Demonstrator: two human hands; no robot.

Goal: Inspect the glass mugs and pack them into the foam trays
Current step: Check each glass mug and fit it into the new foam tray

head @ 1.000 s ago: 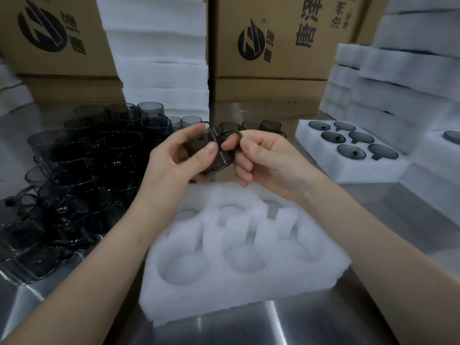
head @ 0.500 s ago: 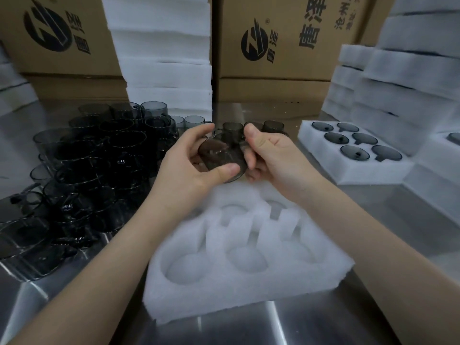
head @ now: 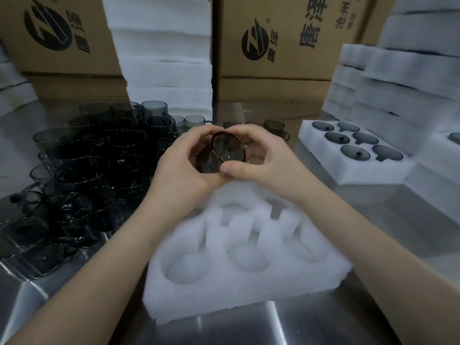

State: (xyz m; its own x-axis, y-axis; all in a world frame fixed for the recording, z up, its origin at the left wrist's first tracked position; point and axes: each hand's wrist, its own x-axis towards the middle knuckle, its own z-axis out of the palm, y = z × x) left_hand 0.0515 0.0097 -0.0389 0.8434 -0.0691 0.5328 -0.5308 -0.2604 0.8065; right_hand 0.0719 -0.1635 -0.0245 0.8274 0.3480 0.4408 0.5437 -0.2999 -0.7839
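Observation:
A smoky grey glass mug (head: pixel 225 155) is held in the air above the table, tipped so its round mouth faces me. My left hand (head: pixel 184 168) grips its left side and my right hand (head: pixel 263 158) grips its right side, thumb at the lower rim. Just below lies a white foam tray (head: pixel 239 277) with several round pockets, all without mugs. A crowd of the same grey mugs (head: pixel 87 170) stands on the table to the left.
A second foam tray (head: pixel 348 170) with several mugs seated in it lies at the right. Stacks of white foam (head: pixel 408 78) rise behind it and at the back centre (head: pixel 164 58). Cardboard boxes (head: pixel 278 46) line the back. A few loose mugs (head: pixel 273 127) stand behind my hands.
Both hands have turned the mug from lying sideways to having its mouth face me, and my right thumb has shifted under the rim.

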